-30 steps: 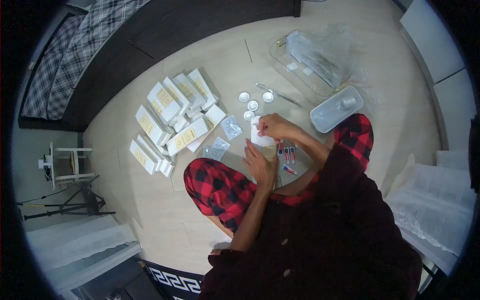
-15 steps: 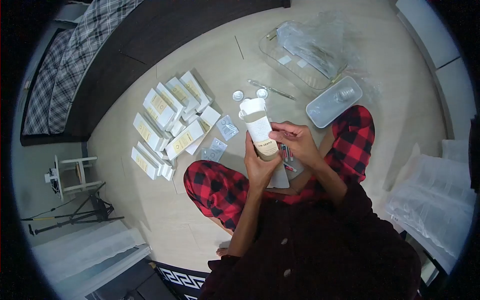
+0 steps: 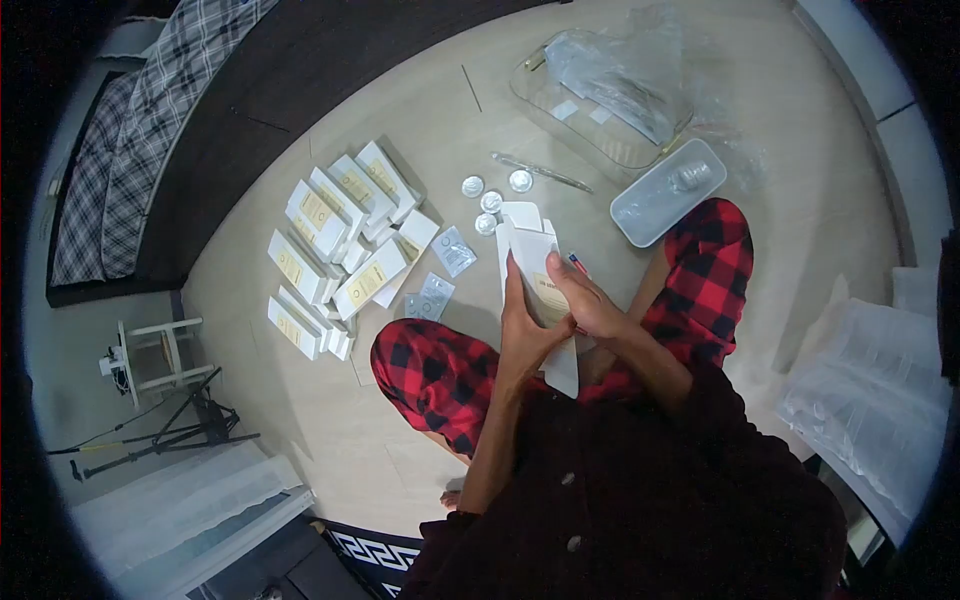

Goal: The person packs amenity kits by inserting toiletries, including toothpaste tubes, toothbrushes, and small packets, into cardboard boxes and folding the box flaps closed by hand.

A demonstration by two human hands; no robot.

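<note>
A white carton (image 3: 526, 250) with a yellowish printed label is between my hands, over my crossed legs. Its far-end flap stands open, and its contents cannot be seen. My left hand (image 3: 530, 335) wraps the carton's left side and lower part. My right hand (image 3: 592, 305) presses along its right side, with the thumb on the label face. Several round silver-wrapped pieces (image 3: 491, 202) lie just beyond the carton. A small red and blue item (image 3: 578, 263) shows partly behind my right hand.
Several white labelled boxes (image 3: 370, 287) are grouped on the floor at left, with flat grey-blue packets (image 3: 455, 251) nearby. A pen (image 3: 541, 172) lies ahead. At right are a white tub (image 3: 640, 225) holding a clear-wrapped item and a clear container (image 3: 540, 105) with plastic bags (image 3: 625, 75).
The carton has turned, so its open mouth no longer faces me, and my right hand has slid along its side. Two more silver round pieces now show beside it.
</note>
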